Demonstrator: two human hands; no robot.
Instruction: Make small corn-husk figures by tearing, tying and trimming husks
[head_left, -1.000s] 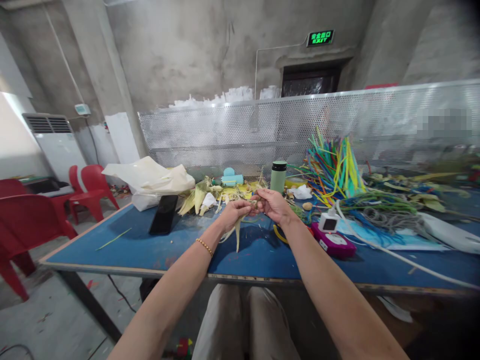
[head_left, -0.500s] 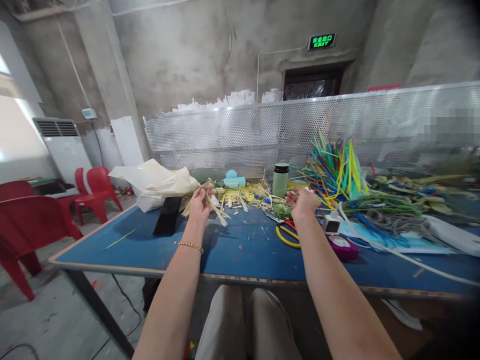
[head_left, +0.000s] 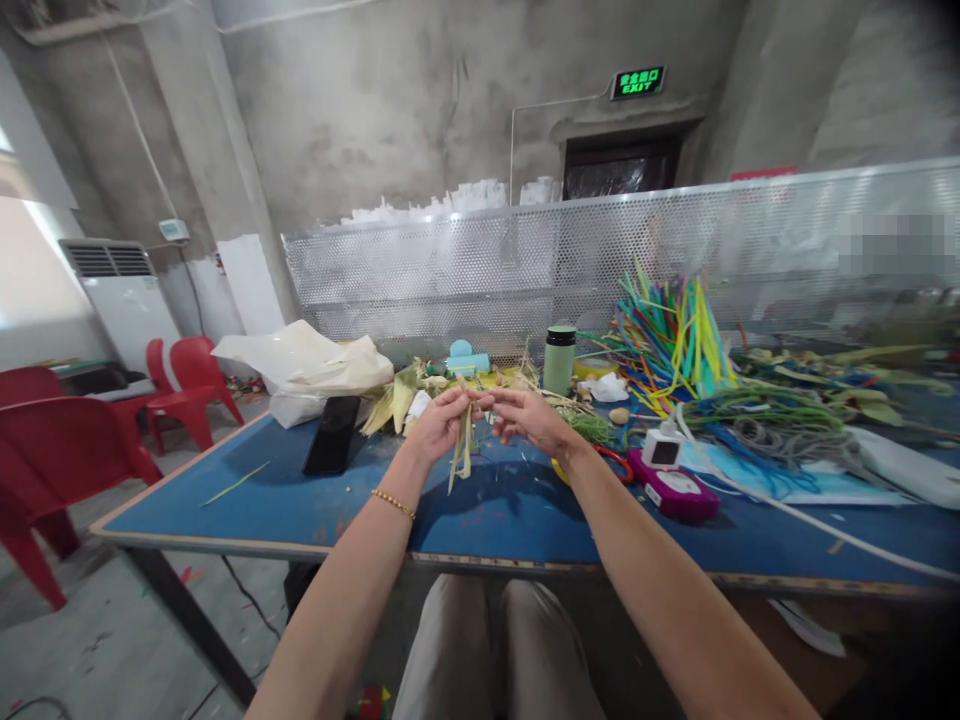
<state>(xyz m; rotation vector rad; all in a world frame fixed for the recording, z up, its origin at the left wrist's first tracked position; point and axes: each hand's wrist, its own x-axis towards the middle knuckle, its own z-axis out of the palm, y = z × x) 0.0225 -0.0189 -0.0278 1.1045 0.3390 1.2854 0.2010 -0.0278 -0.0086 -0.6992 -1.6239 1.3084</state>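
My left hand (head_left: 441, 422) is closed on a small bundle of pale dried husk strips (head_left: 463, 455), whose ends hang down over the table. Fingertips of my right hand (head_left: 525, 418) meet the top of the bundle in a pinch; whatever lies between them is too small to make out. Both hands are held above the middle of the blue table (head_left: 480, 525). More dried husks (head_left: 394, 403) lie just left of my left hand. Partly hidden by my right wrist are scissors with red and yellow handles (head_left: 616, 462).
A black phone (head_left: 332, 435) and a white plastic bag (head_left: 300, 360) are on the left. Behind my hands stands a green bottle (head_left: 559, 362). Rightward are a purple power strip (head_left: 679, 490), a white charger (head_left: 664, 447), coiled cords (head_left: 780, 440) and a bundle of coloured strips (head_left: 675, 345).
My right hand has moved left, away from the bottle and scissors, to meet my left hand. The left hand has shifted right with the husk strips.
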